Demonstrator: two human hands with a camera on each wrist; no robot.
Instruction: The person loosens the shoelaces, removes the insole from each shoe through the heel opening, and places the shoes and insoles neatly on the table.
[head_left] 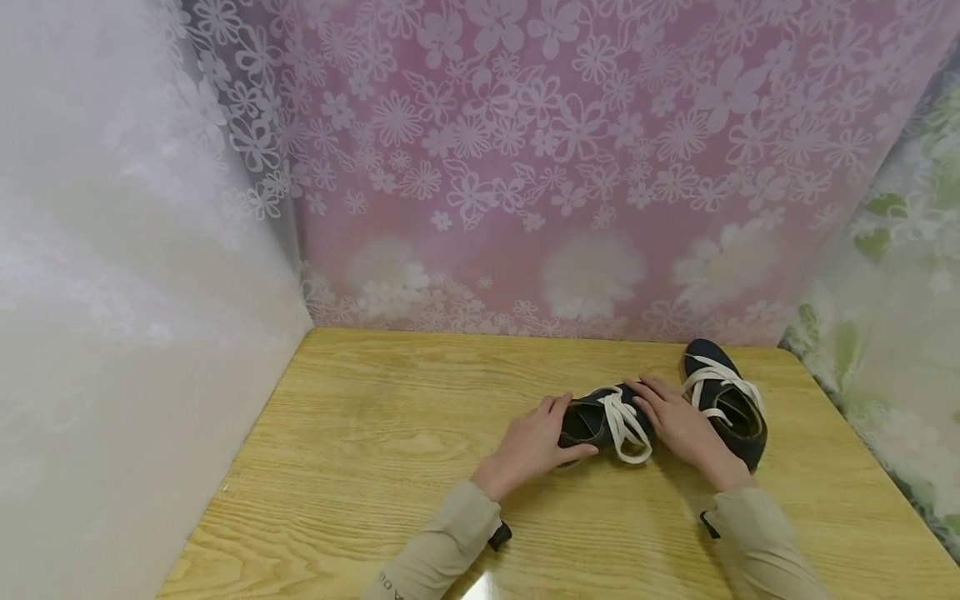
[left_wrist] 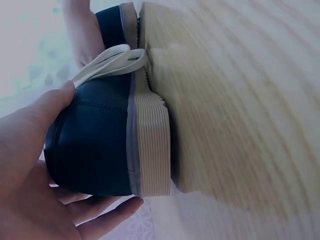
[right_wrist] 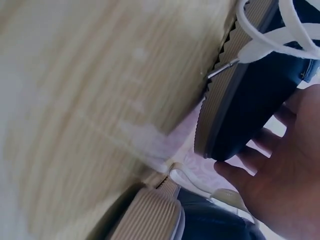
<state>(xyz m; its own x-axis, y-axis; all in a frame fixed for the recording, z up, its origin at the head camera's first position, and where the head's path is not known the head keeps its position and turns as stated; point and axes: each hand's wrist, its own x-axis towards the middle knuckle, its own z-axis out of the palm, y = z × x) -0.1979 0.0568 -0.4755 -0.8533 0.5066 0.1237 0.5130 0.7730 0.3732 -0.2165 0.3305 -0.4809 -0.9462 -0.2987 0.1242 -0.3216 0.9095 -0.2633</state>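
A dark navy lace-up shoe (head_left: 595, 418) with white laces and a ribbed pale sole (left_wrist: 154, 150) lies sideways on the table, its toe pointing right. My left hand (head_left: 528, 442) grips its heel, thumb at the near side of the opening and fingers round the back. At the toe end, my right hand (head_left: 678, 421) holds the shoe, fingers over the far side and toe tip. The laces (head_left: 626, 425) are tied in a bow whose loop hangs over the near side. Close right of my right hand stands the matching shoe (head_left: 750, 454), toe pointing away.
The wooden table (head_left: 375, 450) reaches back to a pink flowered curtain (head_left: 480, 167). A whitish sheet (head_left: 135, 292) hangs along the left side, and a green-patterned one (head_left: 900, 292) along the right. The second shoe's loose laces (head_left: 723, 379) spread over its upper.
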